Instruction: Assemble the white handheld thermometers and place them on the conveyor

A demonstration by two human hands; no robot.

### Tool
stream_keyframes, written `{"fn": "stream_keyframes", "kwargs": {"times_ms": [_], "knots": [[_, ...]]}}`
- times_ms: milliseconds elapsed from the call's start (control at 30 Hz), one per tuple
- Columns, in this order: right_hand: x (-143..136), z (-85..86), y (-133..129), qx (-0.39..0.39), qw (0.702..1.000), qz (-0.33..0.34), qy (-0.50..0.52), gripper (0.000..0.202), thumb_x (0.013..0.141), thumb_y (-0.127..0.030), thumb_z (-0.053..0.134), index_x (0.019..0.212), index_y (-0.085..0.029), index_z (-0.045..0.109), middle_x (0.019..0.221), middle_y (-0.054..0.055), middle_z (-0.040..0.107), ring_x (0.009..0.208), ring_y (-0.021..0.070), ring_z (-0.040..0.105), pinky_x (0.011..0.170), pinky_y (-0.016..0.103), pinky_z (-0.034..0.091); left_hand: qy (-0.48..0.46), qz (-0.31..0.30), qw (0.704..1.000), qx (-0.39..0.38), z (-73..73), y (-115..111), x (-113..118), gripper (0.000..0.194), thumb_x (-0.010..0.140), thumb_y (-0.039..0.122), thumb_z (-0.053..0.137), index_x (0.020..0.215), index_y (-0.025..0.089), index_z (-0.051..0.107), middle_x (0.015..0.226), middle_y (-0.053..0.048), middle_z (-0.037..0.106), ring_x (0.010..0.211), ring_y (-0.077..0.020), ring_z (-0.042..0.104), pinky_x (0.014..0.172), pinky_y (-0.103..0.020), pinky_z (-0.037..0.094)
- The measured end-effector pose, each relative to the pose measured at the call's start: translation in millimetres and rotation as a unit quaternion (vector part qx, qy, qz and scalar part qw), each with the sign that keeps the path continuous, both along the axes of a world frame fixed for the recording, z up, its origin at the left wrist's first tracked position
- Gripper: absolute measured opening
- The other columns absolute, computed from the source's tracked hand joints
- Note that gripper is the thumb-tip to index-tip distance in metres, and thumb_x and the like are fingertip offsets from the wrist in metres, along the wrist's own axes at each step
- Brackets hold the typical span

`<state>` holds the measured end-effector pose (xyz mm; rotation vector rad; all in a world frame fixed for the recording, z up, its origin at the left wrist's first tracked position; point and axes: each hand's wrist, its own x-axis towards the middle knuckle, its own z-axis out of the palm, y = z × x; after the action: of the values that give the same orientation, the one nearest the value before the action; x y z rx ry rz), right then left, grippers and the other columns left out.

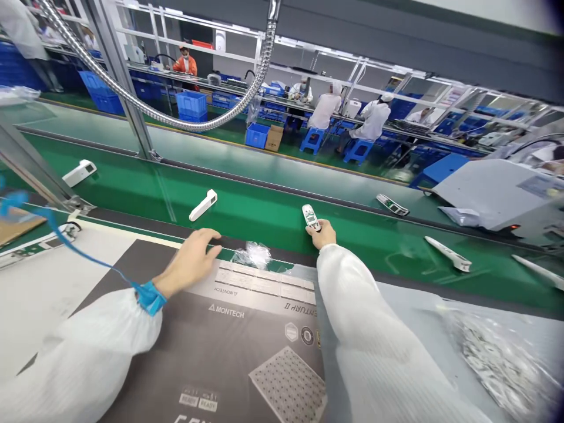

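Observation:
Over the green conveyor belt [259, 217], my right hand [324, 234] pinches the near end of a white handheld device shell [311, 218] with a circuit board showing inside. My left hand [194, 259] is empty, its fingers apart, above the back edge of a dark printed cardboard box [176, 329]. A blue wrist strap [151, 298] circles my left wrist. Just beyond that hand, a white handheld device [203, 205] lies on the belt. Crumpled clear plastic [258, 255] sits between my hands at the box's back edge.
More devices lie on the belt: a white one [80, 173] at left, an open shell [392, 205] and a long white piece [448, 254] at right. A clear bag of small parts [502, 358] is at front right. A metal flexible hose [198, 124] hangs ahead. Several people sit beyond.

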<state>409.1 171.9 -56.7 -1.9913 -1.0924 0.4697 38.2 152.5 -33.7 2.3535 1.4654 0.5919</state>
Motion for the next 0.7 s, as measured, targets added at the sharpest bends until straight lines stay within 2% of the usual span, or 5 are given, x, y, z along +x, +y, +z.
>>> {"fn": "stream_keyframes", "kwargs": {"times_ms": [200, 300, 433, 567, 700], "knots": [[-63, 58.3, -69, 0.036, 0.954, 0.292, 0.057, 0.047, 0.076, -0.033, 0.070, 0.121, -0.021, 0.064, 0.113, 0.004, 0.068, 0.099, 0.0228, 0.064, 0.093, 0.037, 0.049, -0.095, -0.116, 0.983, 0.108, 44.2, -46, 27, 0.039, 0.098, 0.028, 0.044, 0.135, 0.018, 0.047, 0.148, -0.010, 0.045, 0.138, -0.0243, 0.037, 0.114, -0.045, 0.031], [-87, 83.2, -118, 0.049, 0.902, 0.425, 0.052, 0.038, 0.082, -0.037, 0.066, 0.118, -0.024, 0.067, 0.119, 0.006, 0.066, 0.109, 0.0260, 0.060, 0.096, 0.040, 0.047, -0.094, -0.175, 0.978, 0.064, 57.7, -57, 40, 0.038, 0.094, 0.033, 0.054, 0.128, 0.019, 0.055, 0.134, -0.010, 0.058, 0.125, -0.0271, 0.050, 0.106, -0.043, 0.038], [-111, 82.4, -167, 0.124, 0.932, 0.338, -0.044, 0.031, 0.094, -0.032, 0.050, 0.121, -0.030, 0.065, 0.125, 0.005, 0.063, 0.114, 0.0254, 0.057, 0.097, 0.041, 0.043, -0.085, -0.162, 0.975, -0.124, 57.7, -84, 41, 0.029, 0.095, 0.043, 0.048, 0.093, 0.020, 0.065, 0.076, -0.003, 0.067, 0.072, -0.0210, 0.063, 0.066, -0.030, 0.044], [-132, 66.5, -189, 0.183, 0.944, 0.216, -0.168, 0.020, 0.095, -0.035, 0.052, 0.106, -0.030, 0.069, 0.115, 0.006, 0.066, 0.106, 0.0252, 0.059, 0.089, 0.041, 0.042, -0.090, -0.122, 0.981, -0.122, 54.5, -114, 35, 0.025, 0.097, 0.040, 0.044, 0.096, 0.023, 0.062, 0.082, -0.004, 0.068, 0.074, -0.0214, 0.063, 0.063, -0.028, 0.038], [-150, 59.2, -194, 0.199, 0.907, 0.202, -0.312, 0.013, 0.095, -0.029, 0.054, 0.091, -0.028, 0.066, 0.095, 0.004, 0.071, 0.090, 0.0232, 0.059, 0.084, 0.041, 0.033, -0.068, -0.102, 0.987, -0.105, 48.1, -126, 30, 0.021, 0.096, 0.038, 0.045, 0.093, 0.023, 0.059, 0.079, -0.004, 0.068, 0.074, -0.0232, 0.063, 0.061, -0.028, 0.034]]}}
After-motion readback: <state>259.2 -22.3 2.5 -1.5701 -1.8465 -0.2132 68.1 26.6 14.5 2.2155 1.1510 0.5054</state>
